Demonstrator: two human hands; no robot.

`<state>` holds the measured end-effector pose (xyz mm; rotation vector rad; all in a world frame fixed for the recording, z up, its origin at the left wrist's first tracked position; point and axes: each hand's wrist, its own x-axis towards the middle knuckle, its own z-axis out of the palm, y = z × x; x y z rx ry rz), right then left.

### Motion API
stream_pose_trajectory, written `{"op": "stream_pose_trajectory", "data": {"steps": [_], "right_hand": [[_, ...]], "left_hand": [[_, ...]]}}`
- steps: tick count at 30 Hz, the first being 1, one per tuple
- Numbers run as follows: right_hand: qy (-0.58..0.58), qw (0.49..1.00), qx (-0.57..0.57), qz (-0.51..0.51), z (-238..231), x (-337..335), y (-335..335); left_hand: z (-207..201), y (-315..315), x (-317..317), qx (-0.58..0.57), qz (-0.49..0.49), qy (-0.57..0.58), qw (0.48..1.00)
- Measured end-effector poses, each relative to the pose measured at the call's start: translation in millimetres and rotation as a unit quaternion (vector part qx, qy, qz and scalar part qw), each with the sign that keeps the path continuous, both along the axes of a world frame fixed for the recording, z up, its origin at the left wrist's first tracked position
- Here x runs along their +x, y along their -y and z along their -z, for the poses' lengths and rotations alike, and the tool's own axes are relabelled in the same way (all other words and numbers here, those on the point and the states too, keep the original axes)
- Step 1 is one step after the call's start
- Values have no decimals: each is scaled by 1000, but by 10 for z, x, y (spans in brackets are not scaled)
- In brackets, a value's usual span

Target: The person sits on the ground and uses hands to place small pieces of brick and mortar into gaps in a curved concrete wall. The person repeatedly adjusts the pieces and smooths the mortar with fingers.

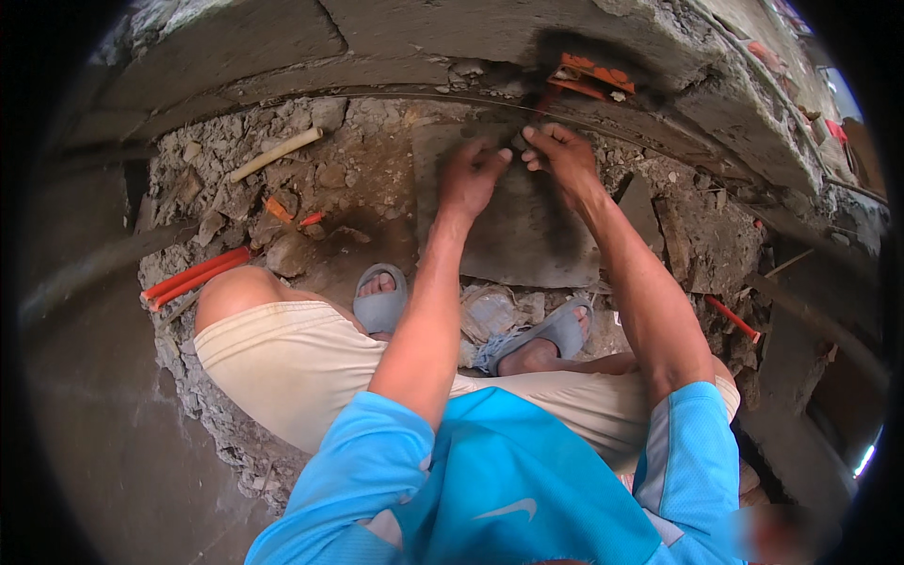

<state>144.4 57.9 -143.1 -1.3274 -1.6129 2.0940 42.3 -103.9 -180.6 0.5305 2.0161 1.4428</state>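
My left hand (469, 177) and my right hand (563, 160) are raised close together, fingers curled in a pinch. Something small and dark shows between the fingertips, too blurred to name. Both are over a flat grey slab (537, 250) lying on the rubble. Just beyond my right hand, an orange electrical box (593, 77) is set in the grey masonry wall (405, 42), with a dark red pipe (546, 98) below it. A thin string (424, 95) runs along the wall's foot, behind my hands.
Two red pipes (196, 276) lie at my left knee, and a cream pipe (276, 155) rests on the rubble (325, 179). Orange fragments (279, 209) are scattered nearby. Another red pipe (733, 318) is at the right. My sandalled feet (379, 299) stand close to the slab.
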Motion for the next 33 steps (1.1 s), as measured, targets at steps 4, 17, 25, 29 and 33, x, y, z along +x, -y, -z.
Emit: {"op": "stream_pose_trajectory", "data": {"steps": [4, 17, 25, 29, 33], "right_hand": [[-16, 998, 52, -21, -203, -194, -35], [155, 912, 223, -309, -1071, -47, -397], [220, 783, 260, -521, -2081, 567, 32], [262, 690, 336, -585, -1880, 720, 107], [241, 699, 341, -581, -1791, 664, 31]], "left_hand": [[-321, -166, -96, 56, 51, -3, 997], [-413, -841, -195, 88, -125, -88, 984], [-406, -1040, -195, 76, -121, -72, 987], [-558, -1162, -91, 134, -149, 45, 979], [-357, -1232, -80, 245, -209, 194, 927]]}}
